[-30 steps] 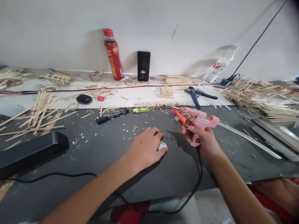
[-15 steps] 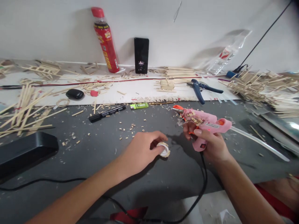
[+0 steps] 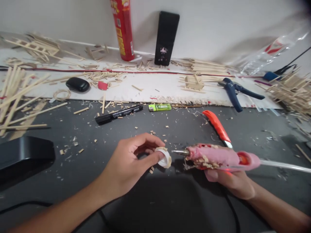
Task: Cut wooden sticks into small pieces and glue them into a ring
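Between thumb and fingers, my left hand (image 3: 132, 165) pinches a small white ring (image 3: 164, 158), with pale wooden bits on its outer edge. My right hand (image 3: 230, 183) is wrapped round a pink hot glue gun (image 3: 216, 157), its side crusted with glue and wood scraps. The metal nozzle points left and stops just short of the ring. A clear glue stick (image 3: 286, 165) runs out of the gun's back end. Behind the gun lies an orange-handled cutter (image 3: 217, 127). The gun hides part of my right hand's fingers.
A black marker (image 3: 119, 115) and a green lighter (image 3: 159, 107) lie beyond my hands. Blue-handled cutters (image 3: 233, 94), a black mouse-shaped case (image 3: 77, 84) and wooden sticks (image 3: 17, 94) sit farther back. A phone (image 3: 167, 38) and red bottle (image 3: 124, 32) lean at the wall.
The glue gun has come down and turned level, its nozzle now close to the ring. My left hand has lifted the ring slightly and tilted it. The view has shifted; the orange cutter is uncovered.
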Tool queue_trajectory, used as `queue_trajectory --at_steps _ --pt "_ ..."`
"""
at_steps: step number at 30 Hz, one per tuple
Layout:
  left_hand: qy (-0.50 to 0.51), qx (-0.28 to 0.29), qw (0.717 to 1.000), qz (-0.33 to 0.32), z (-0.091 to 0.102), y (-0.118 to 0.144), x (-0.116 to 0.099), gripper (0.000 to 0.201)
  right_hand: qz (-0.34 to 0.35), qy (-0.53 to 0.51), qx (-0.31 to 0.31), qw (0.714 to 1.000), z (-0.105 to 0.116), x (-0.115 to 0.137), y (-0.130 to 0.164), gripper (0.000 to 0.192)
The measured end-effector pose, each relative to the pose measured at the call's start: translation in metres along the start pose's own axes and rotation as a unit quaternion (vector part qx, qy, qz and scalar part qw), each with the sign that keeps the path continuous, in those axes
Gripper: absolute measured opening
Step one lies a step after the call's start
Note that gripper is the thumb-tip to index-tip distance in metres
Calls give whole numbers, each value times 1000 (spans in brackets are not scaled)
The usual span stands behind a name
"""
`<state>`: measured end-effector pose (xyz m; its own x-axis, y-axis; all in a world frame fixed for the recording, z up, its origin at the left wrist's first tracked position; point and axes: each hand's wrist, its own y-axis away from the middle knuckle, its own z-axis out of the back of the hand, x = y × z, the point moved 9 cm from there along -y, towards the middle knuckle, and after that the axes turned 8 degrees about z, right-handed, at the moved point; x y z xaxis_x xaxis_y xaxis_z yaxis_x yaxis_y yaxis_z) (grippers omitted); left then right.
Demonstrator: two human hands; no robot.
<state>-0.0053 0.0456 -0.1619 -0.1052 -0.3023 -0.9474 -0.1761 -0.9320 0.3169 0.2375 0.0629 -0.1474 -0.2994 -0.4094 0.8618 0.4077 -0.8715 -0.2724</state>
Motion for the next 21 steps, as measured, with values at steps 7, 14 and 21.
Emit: queue_trajectory --at_steps 7,14,21 --pt "50 41 998 20 -6 -3 5 9 37 96 75 992 7 -18 24 37" --pt "60 53 997 14 -9 -6 1 7 91 91 154 980 -14 16 3 47" --pt "61 59 996 14 -10 -4 0 6 96 98 161 977 -19 21 -2 50"
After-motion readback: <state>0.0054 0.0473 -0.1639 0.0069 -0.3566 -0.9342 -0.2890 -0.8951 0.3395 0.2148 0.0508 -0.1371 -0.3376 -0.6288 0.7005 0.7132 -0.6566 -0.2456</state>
